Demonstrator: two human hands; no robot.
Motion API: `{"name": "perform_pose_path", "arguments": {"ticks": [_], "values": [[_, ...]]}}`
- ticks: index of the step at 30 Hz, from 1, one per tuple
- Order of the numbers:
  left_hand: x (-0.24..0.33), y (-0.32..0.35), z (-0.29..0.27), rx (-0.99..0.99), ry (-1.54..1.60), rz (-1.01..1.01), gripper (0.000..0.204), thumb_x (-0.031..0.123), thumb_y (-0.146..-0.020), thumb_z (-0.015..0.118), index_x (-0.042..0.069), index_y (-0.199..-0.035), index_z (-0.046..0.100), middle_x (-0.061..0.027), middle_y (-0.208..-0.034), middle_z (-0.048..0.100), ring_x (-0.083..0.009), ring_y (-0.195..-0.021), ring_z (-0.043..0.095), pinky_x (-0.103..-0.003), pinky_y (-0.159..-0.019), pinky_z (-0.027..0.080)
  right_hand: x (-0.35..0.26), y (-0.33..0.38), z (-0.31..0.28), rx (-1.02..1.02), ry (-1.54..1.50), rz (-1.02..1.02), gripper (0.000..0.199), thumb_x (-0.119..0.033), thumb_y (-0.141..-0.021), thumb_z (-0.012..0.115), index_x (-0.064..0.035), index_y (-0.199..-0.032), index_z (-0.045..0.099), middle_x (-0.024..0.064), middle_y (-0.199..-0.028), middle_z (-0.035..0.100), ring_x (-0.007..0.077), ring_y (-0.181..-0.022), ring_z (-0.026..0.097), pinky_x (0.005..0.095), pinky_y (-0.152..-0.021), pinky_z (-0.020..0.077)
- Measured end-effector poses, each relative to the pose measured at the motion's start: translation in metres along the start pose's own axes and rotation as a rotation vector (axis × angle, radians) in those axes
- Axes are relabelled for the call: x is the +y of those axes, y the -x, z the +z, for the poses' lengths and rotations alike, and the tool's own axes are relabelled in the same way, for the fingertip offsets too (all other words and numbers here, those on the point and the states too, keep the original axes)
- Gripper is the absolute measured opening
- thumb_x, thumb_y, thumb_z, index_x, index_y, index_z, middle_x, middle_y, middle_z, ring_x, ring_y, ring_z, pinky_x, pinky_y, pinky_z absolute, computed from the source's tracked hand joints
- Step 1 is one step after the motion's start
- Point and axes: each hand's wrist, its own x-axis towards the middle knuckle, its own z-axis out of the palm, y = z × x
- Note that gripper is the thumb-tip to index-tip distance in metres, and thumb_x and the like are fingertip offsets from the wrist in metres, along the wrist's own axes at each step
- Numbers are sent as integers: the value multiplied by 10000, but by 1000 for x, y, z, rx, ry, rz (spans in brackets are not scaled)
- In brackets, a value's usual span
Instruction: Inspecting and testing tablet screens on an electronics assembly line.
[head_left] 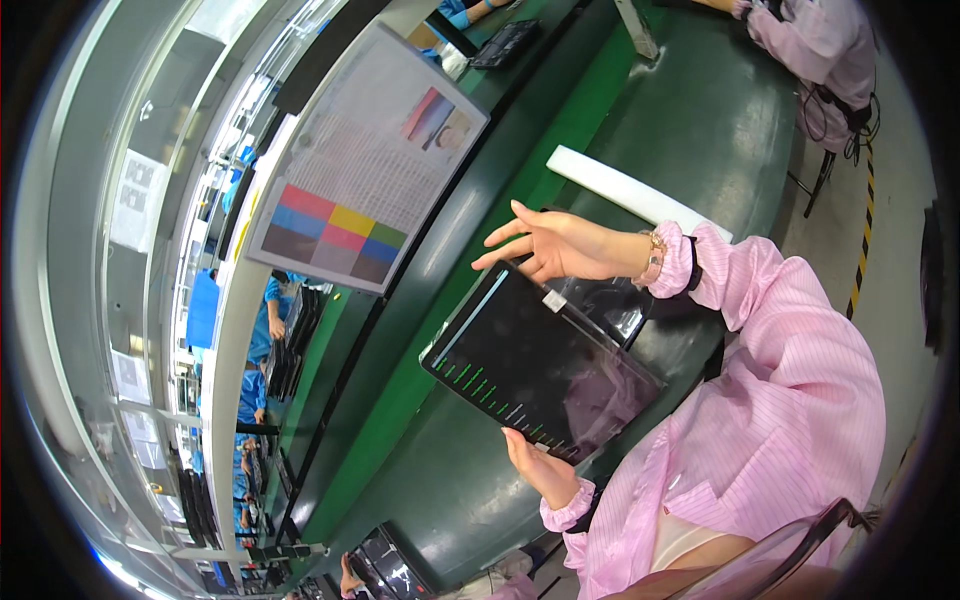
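A flat black tablet-like device (520, 365) is tilted in front of me, its lit screen showing rows of green and white text lines and a pale bar along one edge. My left hand (540, 468), lower in the view, grips its lower edge, with the thumb on the front and the other fingers mostly hidden. Beside the upper corner of the device my right hand (565, 245) is open, fingers spread and thumb raised. Whether its lowest fingers touch the corner, I cannot tell. A small white label (554, 300) sits on the upper edge. Reflections cover the part nearest my body.
Behind my right wrist, a long white foam bar (630, 190) lies on the green workbench (690, 120). Dark glossy items (615, 305) lie under that wrist. A framed colour-block sheet (370, 170) stands beyond the bench. Another device (385, 565) and co-workers (815, 50) are nearby.
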Motion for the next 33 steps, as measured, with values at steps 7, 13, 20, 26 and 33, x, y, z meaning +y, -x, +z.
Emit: {"name": "perform_pose_path", "arguments": {"ticks": [7,13,20,26,33], "values": [[0,-31,-34,-62,-27,-123,335,299,-962,483,5,-1099,566,-50,-1060,597,-146,-964,550,-284,-873,414,-16,34,-47,166,243,-128,461,-358,-997,342,25,-1239,424,259,-1261,500,312,-1192,499,383,-1029,389],[-13,-74,-79,-7,-80,-206,376,319,-963,464,6,-1159,533,-95,-1142,583,-204,-1056,539,-332,-934,397,7,74,-113,315,680,14,442,-339,-988,391,22,-1240,431,191,-1247,527,229,-1190,504,311,-1020,386],[-18,-88,-63,67,-1540,568,495,342,-960,468,-57,-1250,427,-214,-1263,428,-323,-1189,411,-399,-982,334,20,103,-122,318,642,202,534,-354,-970,438,19,-1341,349,135,-1372,396,181,-1275,381,301,-1058,323],[-28,-44,40,-465,-259,-336,382,174,-923,535,24,-1266,459,-95,-1314,430,-239,-1237,398,-413,-1027,334,18,103,-115,327,526,160,504,-276,-964,472,24,-1344,334,147,-1382,383,194,-1289,362,301,-1061,309],[-30,-67,59,-367,224,-872,356,227,-902,545,15,-1183,487,-106,-1262,459,-226,-1234,368,-447,-1056,273,24,111,-124,288,351,128,492,-167,-963,469,34,-1367,274,162,-1409,334,212,-1324,310,301,-1095,261]]}}
